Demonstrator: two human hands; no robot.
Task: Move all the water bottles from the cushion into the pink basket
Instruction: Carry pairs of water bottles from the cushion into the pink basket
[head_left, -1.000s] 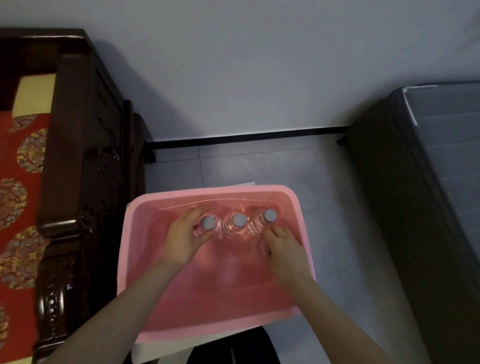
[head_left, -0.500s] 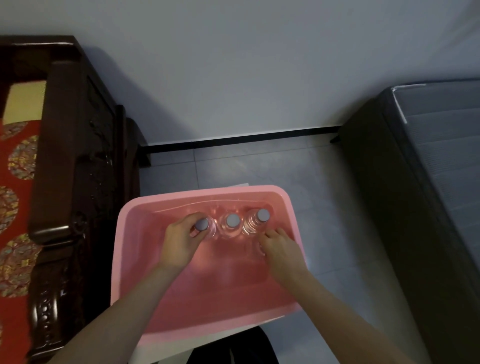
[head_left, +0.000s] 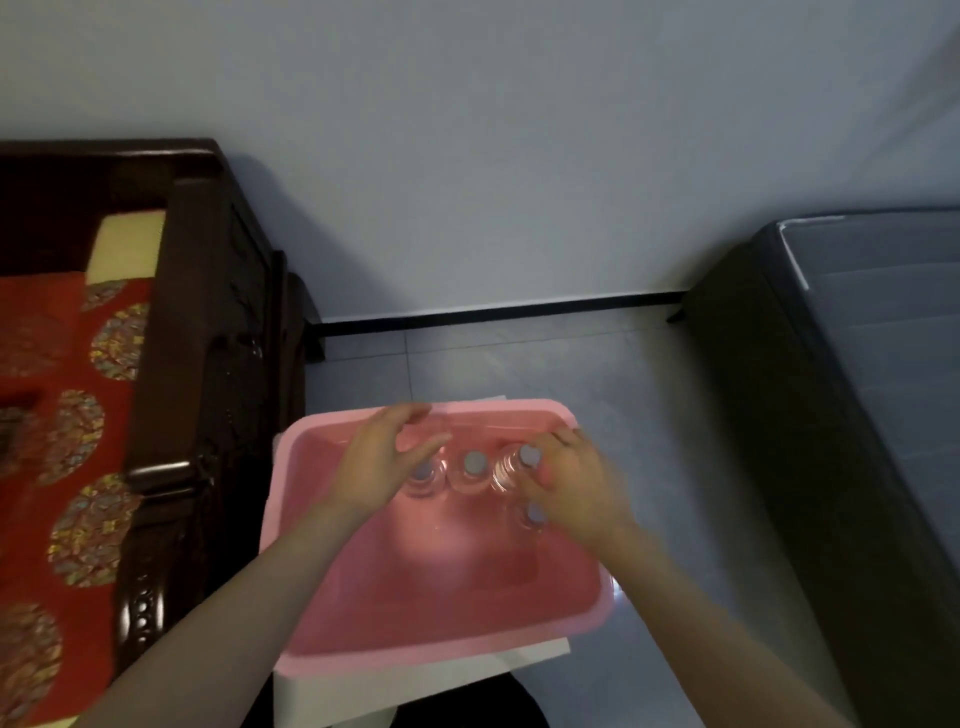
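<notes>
The pink basket (head_left: 447, 639) sits below me on a white support. Inside it stand several clear water bottles with grey caps: three in a row along the far wall (head_left: 474, 462) and a fourth (head_left: 532, 514) in front of the right one. My left hand (head_left: 379, 457) hovers above the leftmost bottle (head_left: 423, 474), fingers spread, holding nothing. My right hand (head_left: 576, 478) is blurred above the right bottles, fingers loosely apart, gripping nothing. The red patterned cushion (head_left: 57, 441) lies at the left with no bottle visible on it.
A dark carved wooden sofa arm (head_left: 208, 364) stands between the cushion and the basket. A dark grey mattress or bed (head_left: 857, 389) fills the right side. Grey tiled floor (head_left: 519, 358) and a pale wall lie beyond the basket.
Both hands have lifted off the bottles and opened; the left let go of the leftmost bottle, the right uncovered the fourth bottle. The camera has shifted, showing more of the cushion.
</notes>
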